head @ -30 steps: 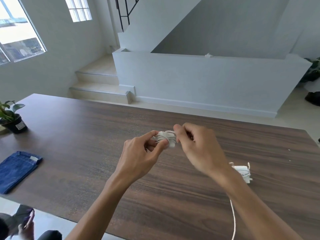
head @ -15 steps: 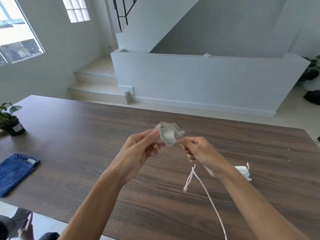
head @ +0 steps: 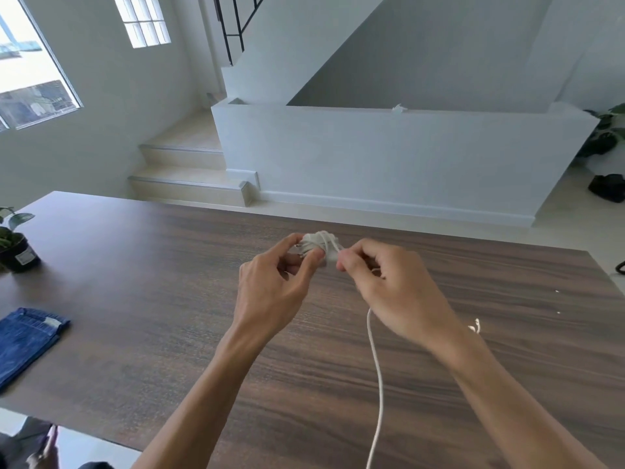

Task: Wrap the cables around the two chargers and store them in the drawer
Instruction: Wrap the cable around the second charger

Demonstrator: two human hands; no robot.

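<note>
A white charger with several turns of its cable wound round it is held above the table, pinched between the thumb and fingers of my left hand. My right hand pinches the white cable right beside the charger. The loose length of cable hangs from that hand down past the table's near edge. The second charger lies on the table behind my right forearm; only a small bit of its white cable shows.
The dark wooden table carries folded blue jeans at the left edge and a small potted plant at the far left. Another person's hand with a phone shows at bottom left. Stairs lie beyond the table.
My right hand has come back up to the charger with the cable, laying another turn. It now hides most of the second charger.
</note>
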